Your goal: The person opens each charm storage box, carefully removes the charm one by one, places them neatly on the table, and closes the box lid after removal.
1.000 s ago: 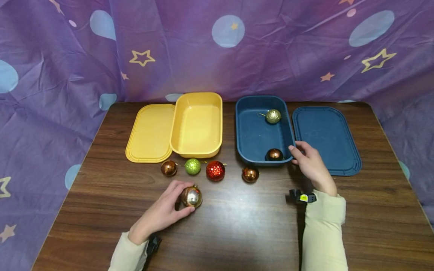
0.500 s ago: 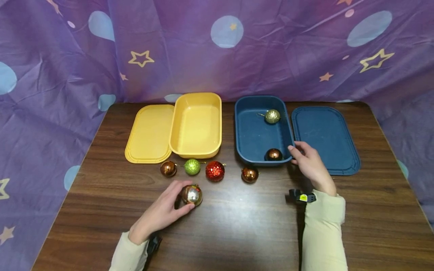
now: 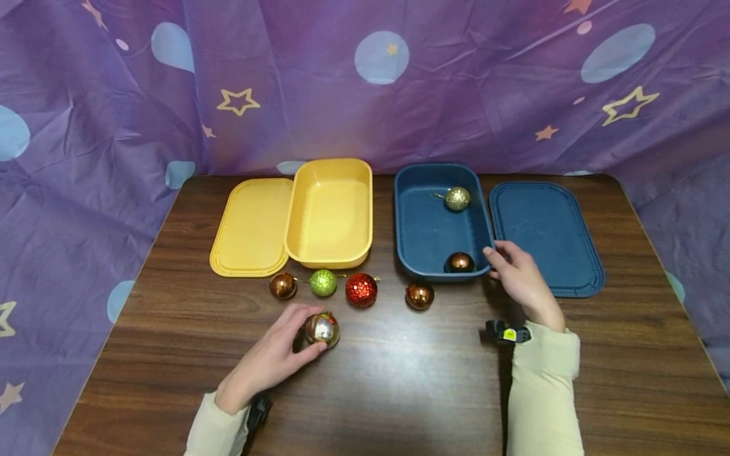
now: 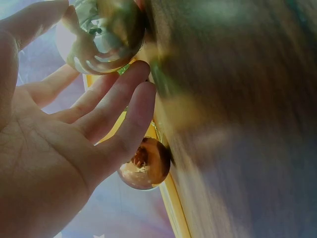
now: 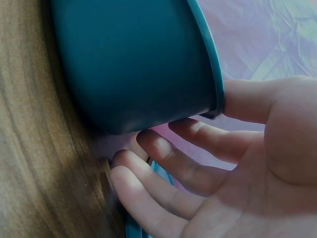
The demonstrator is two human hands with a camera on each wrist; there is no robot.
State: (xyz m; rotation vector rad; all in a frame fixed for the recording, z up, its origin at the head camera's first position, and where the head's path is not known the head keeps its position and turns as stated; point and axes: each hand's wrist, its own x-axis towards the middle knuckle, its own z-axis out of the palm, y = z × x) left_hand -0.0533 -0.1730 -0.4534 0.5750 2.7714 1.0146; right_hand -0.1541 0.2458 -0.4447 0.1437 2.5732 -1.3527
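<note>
My left hand [image 3: 279,345] holds a shiny gold Christmas ball [image 3: 322,330] on the table, thumb on the near side and fingers on the far side. In the left wrist view the thumb tip lies against the gold ball [image 4: 101,34], while the lower fingers are spread below it. At the near right corner of the blue box [image 3: 439,221], my right hand [image 3: 521,278] has its thumb on the rim and its fingers against the outer wall. The right wrist view shows the blue box [image 5: 133,59] from the side. Inside it lie a glittery gold ball [image 3: 457,199] and a brown ball [image 3: 459,262].
A yellow box [image 3: 331,215] stands at the back left, beside its yellow lid [image 3: 251,228]. The blue lid [image 3: 547,240] lies right of the blue box. In front of the boxes are a brown ball [image 3: 283,286], green ball [image 3: 323,283], red ball [image 3: 361,290] and another brown ball [image 3: 419,296].
</note>
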